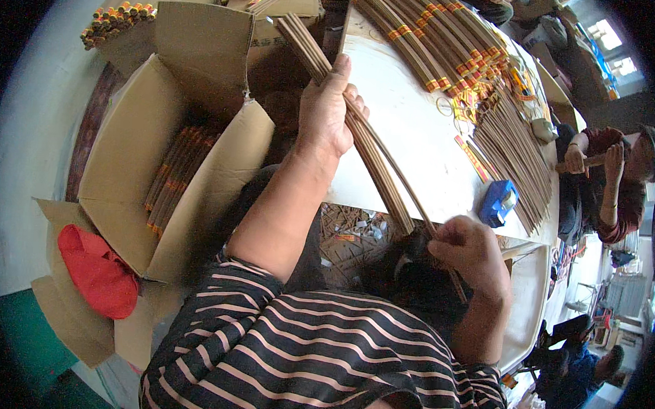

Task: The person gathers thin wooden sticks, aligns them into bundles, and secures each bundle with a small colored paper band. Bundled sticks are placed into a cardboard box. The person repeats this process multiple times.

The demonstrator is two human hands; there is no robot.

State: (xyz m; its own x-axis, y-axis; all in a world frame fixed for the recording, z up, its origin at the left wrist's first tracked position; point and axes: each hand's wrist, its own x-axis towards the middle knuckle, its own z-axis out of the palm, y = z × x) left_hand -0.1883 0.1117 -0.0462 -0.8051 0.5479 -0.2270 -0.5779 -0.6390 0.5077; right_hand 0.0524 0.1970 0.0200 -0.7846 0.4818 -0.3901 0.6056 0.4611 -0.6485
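My left hand (326, 113) is wrapped round a bundle of thin brown incense sticks (382, 179), held slantwise over the near edge of the white table (407, 146). One stick splays away from the bundle's lower part toward my right hand (473, 256). That hand is closed, slightly blurred, with a stick (455, 285) running through its fingers and out below. On the table, loose incense sticks (516, 158) lie beside a blue tape dispenser (498, 202). Labelled bundles (430, 37) with red and yellow bands are stacked at the far side.
An open cardboard box (128, 174) at left holds more banded bundles (179, 176). A red cloth-like item (98, 271) lies on its flap. Broken sticks and scraps (348, 238) litter the floor below. Another person (614, 173) sits at right, hands on a bundle.
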